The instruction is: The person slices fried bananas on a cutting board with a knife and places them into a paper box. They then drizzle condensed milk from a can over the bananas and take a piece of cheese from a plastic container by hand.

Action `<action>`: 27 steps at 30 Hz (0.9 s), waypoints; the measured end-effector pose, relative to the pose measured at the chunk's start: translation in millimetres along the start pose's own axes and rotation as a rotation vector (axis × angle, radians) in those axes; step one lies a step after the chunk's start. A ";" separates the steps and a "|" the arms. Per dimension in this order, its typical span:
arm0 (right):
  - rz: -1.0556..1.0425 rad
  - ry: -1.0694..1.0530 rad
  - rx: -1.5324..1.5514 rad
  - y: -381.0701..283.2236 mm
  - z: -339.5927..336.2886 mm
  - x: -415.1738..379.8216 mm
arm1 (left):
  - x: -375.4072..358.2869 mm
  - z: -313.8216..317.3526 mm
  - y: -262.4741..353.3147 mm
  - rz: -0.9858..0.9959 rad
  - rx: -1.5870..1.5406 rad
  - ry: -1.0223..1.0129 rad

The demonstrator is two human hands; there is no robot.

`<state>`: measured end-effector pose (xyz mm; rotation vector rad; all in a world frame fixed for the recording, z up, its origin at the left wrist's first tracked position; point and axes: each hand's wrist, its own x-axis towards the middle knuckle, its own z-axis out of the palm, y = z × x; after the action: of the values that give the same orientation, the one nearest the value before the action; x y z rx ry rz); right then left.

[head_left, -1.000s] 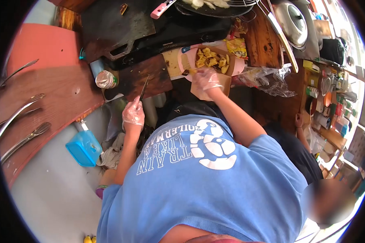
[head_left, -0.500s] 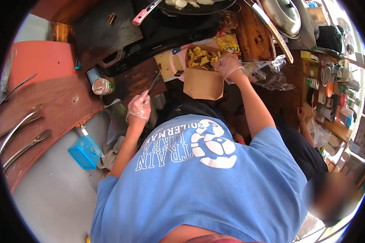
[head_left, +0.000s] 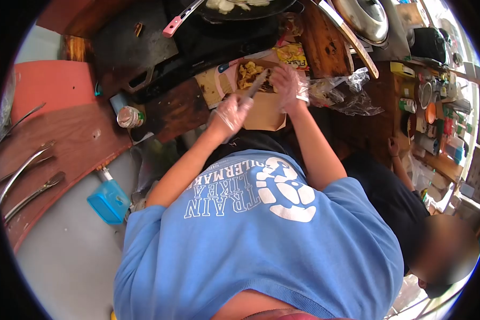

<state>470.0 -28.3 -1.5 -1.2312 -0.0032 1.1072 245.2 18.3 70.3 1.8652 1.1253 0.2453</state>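
Knife (head_left: 257, 85) in left hand (head_left: 230, 112), blade over food box (head_left: 258, 101) beside right hand (head_left: 288, 85).

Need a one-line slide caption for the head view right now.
Gloved left hand brings a knife over the cardboard box of chopped food while the gloved right hand rests at the box's edge.

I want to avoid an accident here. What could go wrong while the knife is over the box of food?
1. The knife in the left hand points toward the right hand, which rests on the cardboard box; a slip could cut the thin glove.
2. The box seems to sit at the counter edge, so pressing may tip the fried pieces out.
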 end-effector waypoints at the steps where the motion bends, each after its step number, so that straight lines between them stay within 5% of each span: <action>1: -0.003 0.004 0.008 -14.6 -5.8 -5.1 | 7.4 -3.9 -10.4 -0.056 0.106 -0.058; 3: -0.010 0.227 -0.932 -40.3 -18.2 -20.7 | 23.9 -15.6 -23.0 -0.023 0.296 -0.173; 4: -0.011 0.234 -0.923 -37.8 -33.3 -25.3 | 30.6 -27.3 -9.1 0.068 0.379 -0.233; 6: -0.444 0.062 -1.313 -26.2 -61.3 -34.2 | 48.8 -28.4 22.2 0.050 0.588 -0.319; 14: -0.428 -0.039 -1.261 -24.4 -79.1 -68.8 | 95.8 26.4 102.2 0.280 1.068 -0.437; 19: -0.468 -0.034 -1.273 -26.0 -100.1 -76.7 | 102.4 61.9 94.6 0.173 1.206 -0.429; 27: -0.474 -0.050 -1.194 -35.9 -110.8 -80.0 | 87.3 14.1 73.8 0.149 0.961 -0.354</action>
<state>512.6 -160.6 23.8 -2.0852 -1.0692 0.6667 346.7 65.9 96.8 2.6801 0.9094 -0.6390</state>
